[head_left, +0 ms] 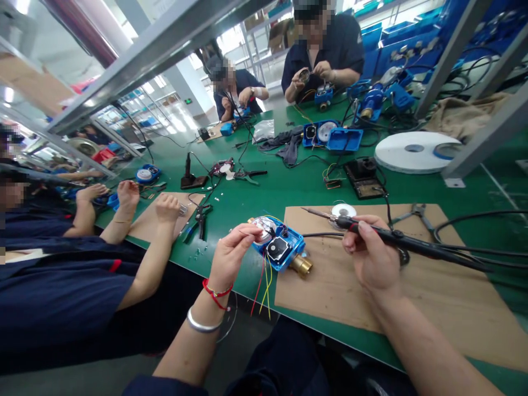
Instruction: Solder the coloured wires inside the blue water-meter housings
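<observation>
Head view: our left hand (233,250) reaches over the left end of the open blue housing (295,240), thumb and fingertips pinched on what seems to be a thin strand (247,234), too fine for us to be sure. Our right hand (373,258) is curled firmly around a soldering iron (412,241), its tip left of that hand and apart from the housing. We judge this to be wire soldering, with the iron ready but not yet at a joint; the next move calls for a steady left pinch and a careful approach clear of loose leads.

The housing sits between our hands, nearer the left, partly on the cardboard (330,291) and partly over the green worktop (231,206). It shows a black square part (279,250), a white round part (266,226) mostly behind our left fingers, and a brass fitting (303,266) facing our right hand. Red and yellow wires (266,286) hang over its near side.
</observation>
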